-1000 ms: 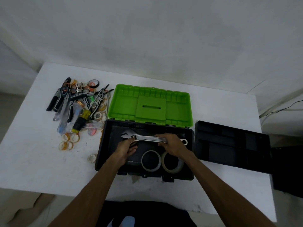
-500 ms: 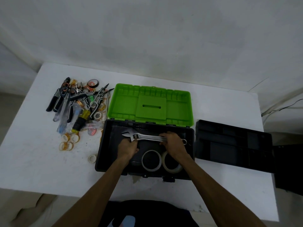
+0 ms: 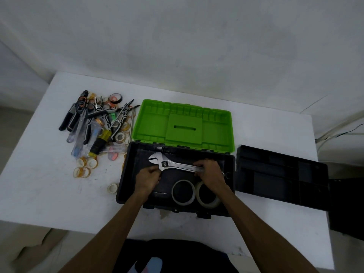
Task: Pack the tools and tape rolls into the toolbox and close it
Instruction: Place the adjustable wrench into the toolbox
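The black toolbox [image 3: 126, 174] stands open on the white table, its green lid [image 3: 184, 125] folded back. Inside it lie two large clear tape rolls [image 3: 183, 192] side by side near the front. A silver adjustable wrench [image 3: 173, 164] is held across the box's interior. My right hand [image 3: 211, 174] grips its handle end and my left hand [image 3: 148, 179] pinches it just under the jaw. A heap of pliers, screwdrivers and small tape rolls [image 3: 98, 125] lies on the table left of the box.
A black inner tray [image 3: 279, 174] lies on the table right of the toolbox. One small white tape roll [image 3: 112, 188] sits apart by the box's front left corner. A cable [image 3: 342, 133] runs along the wall at right.
Both hands have lowered the wrench slightly into the toolbox and shifted along it; the left hand's fingers have closed tighter below the jaw.
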